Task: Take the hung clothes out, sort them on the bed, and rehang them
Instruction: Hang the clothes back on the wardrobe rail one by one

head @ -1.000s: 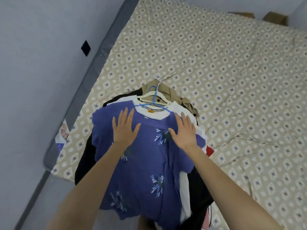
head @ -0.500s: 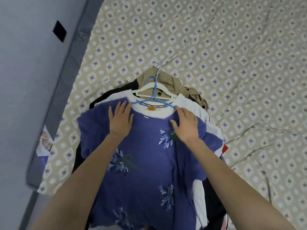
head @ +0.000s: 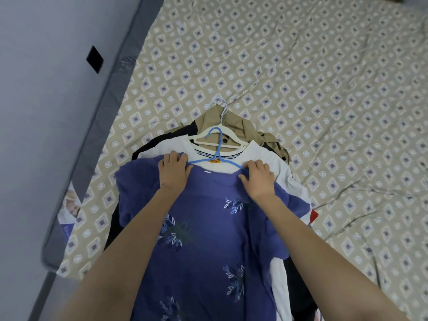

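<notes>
A pile of clothes on hangers lies on the bed (head: 301,77). On top is a purple top with leaf prints (head: 208,228) on a blue wire hanger (head: 216,149). My left hand (head: 173,172) grips its left shoulder at the neckline. My right hand (head: 258,179) grips the right shoulder where the hanger arm enters. Beneath lies a white shirt (head: 261,156) on a white hanger (head: 201,139), then a tan garment (head: 234,122) and black clothes (head: 148,144), mostly hidden.
The bed has a beige diamond-pattern sheet, creased to the right of the pile. Its grey mattress edge (head: 97,112) runs along the wall at left, which has a small black square (head: 94,59). Paper items (head: 69,212) are wedged by the mattress edge.
Both hands slid up the purple top from its chest to the shoulders and curled onto the fabric at the neckline. The view moved closer to the pile.
</notes>
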`<state>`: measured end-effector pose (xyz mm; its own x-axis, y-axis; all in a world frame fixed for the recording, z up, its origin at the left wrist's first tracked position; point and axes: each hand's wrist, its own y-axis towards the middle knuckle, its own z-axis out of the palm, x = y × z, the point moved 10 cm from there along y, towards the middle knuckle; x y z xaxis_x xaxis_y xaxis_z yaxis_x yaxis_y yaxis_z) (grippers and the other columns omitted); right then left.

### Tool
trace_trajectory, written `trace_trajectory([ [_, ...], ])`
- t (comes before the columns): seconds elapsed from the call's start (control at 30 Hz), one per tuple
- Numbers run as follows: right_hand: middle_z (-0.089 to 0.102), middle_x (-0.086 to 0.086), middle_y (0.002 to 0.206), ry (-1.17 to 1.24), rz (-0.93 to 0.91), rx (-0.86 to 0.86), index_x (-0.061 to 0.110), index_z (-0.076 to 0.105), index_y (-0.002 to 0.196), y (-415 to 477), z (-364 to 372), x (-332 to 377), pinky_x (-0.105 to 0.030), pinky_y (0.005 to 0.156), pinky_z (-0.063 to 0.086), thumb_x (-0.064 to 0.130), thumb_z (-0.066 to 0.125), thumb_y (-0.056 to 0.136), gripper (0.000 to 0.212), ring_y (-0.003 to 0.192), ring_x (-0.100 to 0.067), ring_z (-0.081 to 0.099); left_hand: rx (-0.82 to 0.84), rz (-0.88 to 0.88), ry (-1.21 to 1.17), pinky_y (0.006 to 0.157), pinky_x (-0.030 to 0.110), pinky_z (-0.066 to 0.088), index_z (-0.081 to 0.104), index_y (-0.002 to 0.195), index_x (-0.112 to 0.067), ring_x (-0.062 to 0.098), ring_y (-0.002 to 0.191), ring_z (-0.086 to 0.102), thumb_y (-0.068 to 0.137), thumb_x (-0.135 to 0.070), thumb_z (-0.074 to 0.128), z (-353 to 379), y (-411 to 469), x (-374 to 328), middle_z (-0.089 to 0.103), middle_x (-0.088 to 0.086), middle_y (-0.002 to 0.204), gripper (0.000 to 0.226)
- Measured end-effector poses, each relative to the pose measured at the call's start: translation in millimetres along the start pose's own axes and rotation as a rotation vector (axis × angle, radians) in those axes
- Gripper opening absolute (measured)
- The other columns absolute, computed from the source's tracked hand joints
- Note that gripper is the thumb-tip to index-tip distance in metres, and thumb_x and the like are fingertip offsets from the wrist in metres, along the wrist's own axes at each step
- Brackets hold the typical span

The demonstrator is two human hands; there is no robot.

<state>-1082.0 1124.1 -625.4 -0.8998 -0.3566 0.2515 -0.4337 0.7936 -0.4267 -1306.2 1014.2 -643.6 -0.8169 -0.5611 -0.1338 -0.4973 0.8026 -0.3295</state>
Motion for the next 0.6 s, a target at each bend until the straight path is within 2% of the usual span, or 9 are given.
trace_trajectory([
  [0.17,0.052,-0.012,0.116,0.031,0.02,0.028,0.009,0.053,0.11,-3,1,-1,-0.043,0.086,0.04,0.026,0.051,0.1,0.02,0.107,-0.033,0.05,0.06,-0.001,-0.005,0.095,0.042,0.04,0.044,0.131,-0.012,0.03,0.121,0.045,0.102,-0.026,0.047,10,-5,-1,0.046,0.011,0.133,0.032],
  [0.27,0.052,-0.013,0.112,0.119,-0.003,0.024,0.006,0.049,0.108,-18,-11,0,-0.039,0.071,0.039,0.021,0.046,0.101,0.017,0.099,-0.036,0.054,0.039,0.019,-0.092,0.076,0.041,0.04,0.046,0.113,-0.009,0.033,0.1,0.056,0.102,-0.019,0.045,-3,-16,-5,0.059,0.012,0.111,0.015],
  [0.33,0.056,-0.013,0.108,0.139,-0.009,-0.013,0.006,0.047,0.108,-28,-29,2,-0.037,0.066,0.036,0.018,0.043,0.101,0.015,0.094,-0.036,0.055,-0.02,0.06,-0.159,0.066,0.039,0.037,0.046,0.107,-0.009,0.034,0.088,0.057,0.101,-0.021,0.048,-23,-26,-9,0.061,0.012,0.098,0.013],
  [0.47,0.064,-0.012,0.097,0.143,-0.054,-0.079,0.009,0.051,0.11,-50,-76,9,-0.039,0.067,0.042,0.021,0.042,0.102,0.017,0.088,-0.035,0.057,-0.106,0.142,-0.266,0.072,0.042,0.045,0.058,0.109,-0.012,0.031,0.09,0.056,0.098,-0.031,0.057,-70,-48,-19,0.06,0.009,0.096,0.022],
  [0.6,0.059,-0.007,0.087,0.187,-0.144,-0.149,0.011,0.054,0.091,-85,-128,24,-0.04,0.066,0.042,0.027,0.045,0.102,0.022,0.084,-0.032,0.054,-0.28,0.175,-0.311,0.07,0.046,0.048,0.066,0.092,-0.009,0.03,0.084,0.055,0.098,-0.029,0.059,-136,-81,-25,0.058,0.008,0.092,0.022],
])
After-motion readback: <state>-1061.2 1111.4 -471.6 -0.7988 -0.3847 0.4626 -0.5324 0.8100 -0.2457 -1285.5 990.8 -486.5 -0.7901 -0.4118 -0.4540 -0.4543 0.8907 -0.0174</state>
